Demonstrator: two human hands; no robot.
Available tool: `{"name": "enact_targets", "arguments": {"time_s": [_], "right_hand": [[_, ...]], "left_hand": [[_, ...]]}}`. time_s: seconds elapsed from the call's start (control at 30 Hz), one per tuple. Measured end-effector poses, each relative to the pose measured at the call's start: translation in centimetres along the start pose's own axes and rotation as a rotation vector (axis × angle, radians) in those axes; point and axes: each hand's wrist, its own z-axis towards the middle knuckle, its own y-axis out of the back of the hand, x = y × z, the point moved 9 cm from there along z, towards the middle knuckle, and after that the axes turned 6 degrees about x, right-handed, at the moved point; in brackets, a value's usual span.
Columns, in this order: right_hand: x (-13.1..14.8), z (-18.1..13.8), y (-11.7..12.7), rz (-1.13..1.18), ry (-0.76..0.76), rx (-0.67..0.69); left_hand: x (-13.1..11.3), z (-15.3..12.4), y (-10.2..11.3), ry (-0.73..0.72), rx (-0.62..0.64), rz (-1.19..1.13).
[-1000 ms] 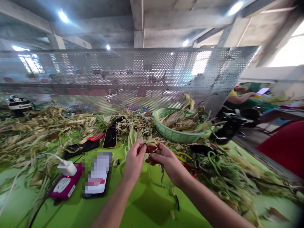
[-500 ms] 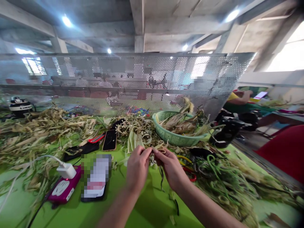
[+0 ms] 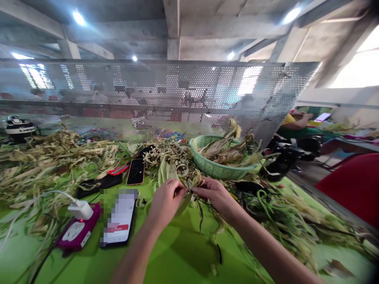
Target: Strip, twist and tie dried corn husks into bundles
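Nearest you on the green table (image 3: 177,260) lies a short black scrap (image 3: 219,254). To your left are a lit phone (image 3: 120,221) and a magenta power strip (image 3: 78,232) with a white charger (image 3: 80,210) plugged in.

Beyond these, your 2 hands meet, near each other, over the table. Your left hand (image 3: 166,202) has thumb and fingers pinched together on the base of a small bundle of pale strips (image 3: 197,179); your right hand (image 3: 218,196) pinches the same bundle from the other side. Its loops stand up between your fingertips, and a dark strand (image 3: 201,219) hangs below. The step in hand looks like fine fingertip shaping or fastening at that gathered base; whether a knot is made, you cannot tell from here. The next move seems to call for 1 steady pinch at the base while the other hand works the strands, with light tension so the thin strips don't tear.

Tangled green strips (image 3: 272,215) lie to your right. Farther off are a dark phone (image 3: 136,172), a dry husk heap (image 3: 59,157) and a green basket (image 3: 220,167) holding more husks, then a perforated screen (image 3: 133,86).
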Motion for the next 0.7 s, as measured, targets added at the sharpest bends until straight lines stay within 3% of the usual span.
{"name": "enact_targets", "arguments": {"time_s": [0.17,0.3,0.43,0.57,0.7], "right_hand": [[-0.9,0.1,-0.3,0.007,-0.051,0.007],[-1.8,0.2,-0.3,0.014,-0.096,-0.02],[-1.9,0.2,-0.3,-0.013,-0.107,0.006],[-1.4,0.1,0.5,-0.175,-0.137,0.024],[0.0,-0.2,0.9,-0.285,-0.067,0.053]], "left_hand": [[1.5,-0.2,-1.2,0.163,0.045,-0.508],[1.4,-0.3,-2.6,0.196,0.088,-0.84],[2.1,-0.2,-2.6,0.214,0.038,-0.866],[3.2,-0.1,-2.3,0.225,-0.003,-0.751],[3.5,0.1,-2.6,0.213,0.028,-0.61]]}}
